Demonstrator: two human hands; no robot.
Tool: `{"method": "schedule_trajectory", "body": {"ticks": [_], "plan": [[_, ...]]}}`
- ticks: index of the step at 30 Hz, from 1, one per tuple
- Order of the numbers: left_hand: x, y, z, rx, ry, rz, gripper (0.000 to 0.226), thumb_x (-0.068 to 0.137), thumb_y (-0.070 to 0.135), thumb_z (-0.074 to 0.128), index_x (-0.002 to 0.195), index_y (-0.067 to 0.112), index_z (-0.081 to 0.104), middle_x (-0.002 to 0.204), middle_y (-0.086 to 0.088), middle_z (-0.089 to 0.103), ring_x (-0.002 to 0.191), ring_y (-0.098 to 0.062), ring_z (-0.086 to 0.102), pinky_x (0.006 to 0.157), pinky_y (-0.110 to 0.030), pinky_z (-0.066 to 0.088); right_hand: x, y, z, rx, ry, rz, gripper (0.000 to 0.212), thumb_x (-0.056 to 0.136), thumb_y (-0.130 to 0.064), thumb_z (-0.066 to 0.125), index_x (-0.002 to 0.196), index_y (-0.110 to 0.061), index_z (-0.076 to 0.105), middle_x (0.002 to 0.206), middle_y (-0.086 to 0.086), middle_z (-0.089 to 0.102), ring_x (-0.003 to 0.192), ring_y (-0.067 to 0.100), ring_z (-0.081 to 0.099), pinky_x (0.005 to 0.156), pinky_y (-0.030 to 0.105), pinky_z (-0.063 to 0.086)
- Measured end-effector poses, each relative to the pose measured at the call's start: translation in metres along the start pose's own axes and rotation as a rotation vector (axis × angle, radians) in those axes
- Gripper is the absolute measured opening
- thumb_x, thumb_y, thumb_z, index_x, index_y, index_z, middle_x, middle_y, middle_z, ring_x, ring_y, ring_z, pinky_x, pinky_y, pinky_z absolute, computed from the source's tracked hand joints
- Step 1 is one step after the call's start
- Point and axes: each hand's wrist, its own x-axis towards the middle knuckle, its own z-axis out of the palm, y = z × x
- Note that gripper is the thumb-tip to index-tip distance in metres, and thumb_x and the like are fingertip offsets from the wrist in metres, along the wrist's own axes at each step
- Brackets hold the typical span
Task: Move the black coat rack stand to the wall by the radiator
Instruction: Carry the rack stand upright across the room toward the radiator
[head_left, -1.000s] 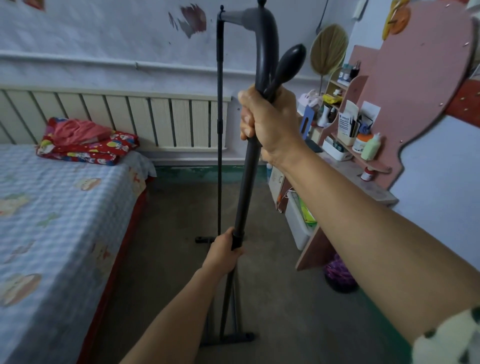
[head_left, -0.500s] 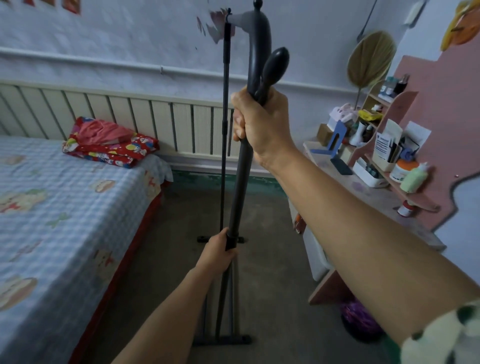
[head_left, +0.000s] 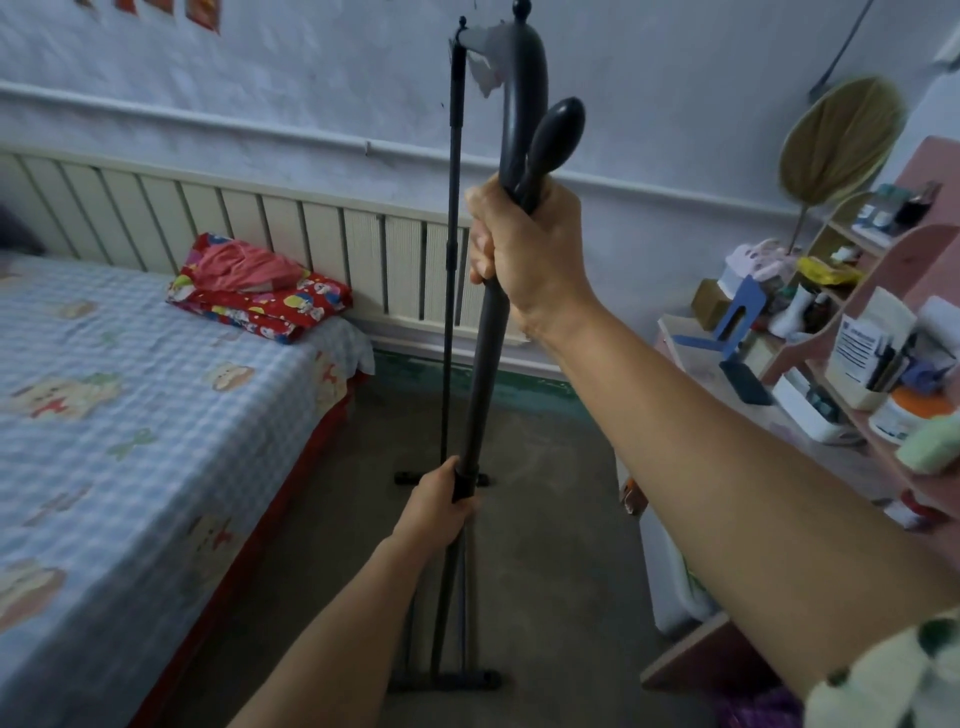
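Note:
The black coat rack stand (head_left: 485, 374) stands upright in the middle of the view, with two poles, a curved top and two foot bars on the floor. My right hand (head_left: 524, 249) grips the near pole high up, just under the rounded hook. My left hand (head_left: 441, 506) holds the same pole lower down, near a black collar. The white ribbed radiator (head_left: 311, 244) runs along the pale wall behind the stand, a short way beyond its far foot.
A bed (head_left: 130, 441) with a blue checked sheet fills the left, with folded red bedding (head_left: 260, 296) at its far end. A pink desk (head_left: 779, 374) crowded with small items stands on the right. Bare grey floor (head_left: 550, 545) lies between them.
The view has swung left and the stand with both hands has come closer to the radiator wall. Both grips are unchanged.

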Motion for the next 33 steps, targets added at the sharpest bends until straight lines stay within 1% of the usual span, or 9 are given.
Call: {"method": "schedule_trajectory", "body": {"ticks": [2, 5, 8, 11, 16, 19, 26, 33], "plan": [[0.017, 0.001, -0.004, 0.012, 0.006, 0.0, 0.023, 0.079, 0.014, 0.068, 0.09, 0.028, 0.053, 0.095, -0.001, 0.067, 0.092, -0.02, 0.063, 0.083, -0.037, 0.052, 0.016, 0.008, -0.003, 0.005, 0.006, 0.001, 0.029, 0.089, 0.003, 0.054, 0.064, -0.009, 0.046, 0.049, 0.005, 0.039, 0.039, 0.016, 0.037, 0.045, 0.029, 0.036], [0.042, 0.002, -0.008, 0.005, 0.025, 0.009, 0.022, 0.077, 0.015, 0.069, 0.086, 0.028, 0.053, 0.09, 0.001, 0.067, 0.09, -0.021, 0.064, 0.081, -0.035, 0.051, 0.041, 0.02, -0.005, 0.006, -0.008, 0.005, 0.031, 0.089, 0.003, 0.054, 0.063, -0.009, 0.044, 0.048, 0.003, 0.039, 0.039, 0.016, 0.036, 0.044, 0.028, 0.036], [0.064, 0.004, -0.012, 0.006, 0.027, -0.003, 0.023, 0.079, 0.016, 0.068, 0.089, 0.028, 0.052, 0.094, -0.002, 0.067, 0.091, -0.022, 0.063, 0.08, -0.035, 0.05, 0.062, 0.031, -0.008, 0.003, -0.024, 0.01, 0.032, 0.09, 0.002, 0.053, 0.061, -0.009, 0.044, 0.048, 0.002, 0.039, 0.039, 0.015, 0.036, 0.044, 0.027, 0.036], [0.086, 0.005, -0.016, 0.008, 0.036, -0.009, 0.023, 0.08, 0.017, 0.068, 0.091, 0.029, 0.051, 0.094, 0.0, 0.066, 0.092, -0.021, 0.063, 0.079, -0.034, 0.05, 0.082, 0.041, -0.011, 0.011, -0.038, 0.022, 0.032, 0.091, 0.001, 0.053, 0.062, -0.009, 0.045, 0.048, 0.001, 0.039, 0.039, 0.015, 0.036, 0.044, 0.027, 0.035], [0.122, 0.011, -0.021, 0.022, 0.064, -0.027, 0.022, 0.08, 0.019, 0.067, 0.088, 0.032, 0.051, 0.096, -0.002, 0.067, 0.091, -0.021, 0.064, 0.081, -0.039, 0.053, 0.118, 0.058, -0.021, 0.028, -0.077, 0.019, 0.032, 0.091, 0.001, 0.053, 0.063, -0.01, 0.045, 0.048, 0.001, 0.039, 0.039, 0.014, 0.037, 0.045, 0.028, 0.036], [0.143, 0.016, -0.023, 0.026, 0.097, -0.028, 0.022, 0.079, 0.018, 0.068, 0.087, 0.03, 0.051, 0.096, -0.004, 0.067, 0.092, -0.023, 0.064, 0.081, -0.04, 0.053, 0.14, 0.068, -0.028, 0.048, -0.092, 0.02, 0.031, 0.091, 0.001, 0.053, 0.064, -0.009, 0.046, 0.048, 0.002, 0.04, 0.038, 0.014, 0.037, 0.045, 0.029, 0.036], [0.193, 0.028, -0.019, -0.012, 0.174, -0.083, 0.02, 0.08, 0.016, 0.067, 0.095, 0.019, 0.055, 0.101, -0.01, 0.068, 0.098, -0.028, 0.063, 0.089, -0.047, 0.052, 0.192, 0.095, -0.047, 0.084, -0.161, 0.033, 0.026, 0.09, 0.002, 0.054, 0.068, -0.008, 0.046, 0.047, 0.0, 0.04, 0.038, 0.014, 0.037, 0.043, 0.029, 0.036], [0.235, 0.04, -0.013, -0.043, 0.224, -0.122, 0.024, 0.081, 0.014, 0.068, 0.101, 0.018, 0.056, 0.102, -0.006, 0.067, 0.1, -0.025, 0.062, 0.09, -0.044, 0.051, 0.233, 0.114, -0.066, 0.103, -0.219, 0.018, 0.023, 0.09, 0.003, 0.054, 0.07, -0.007, 0.047, 0.049, 0.004, 0.039, 0.038, 0.016, 0.036, 0.044, 0.029, 0.036]]}}
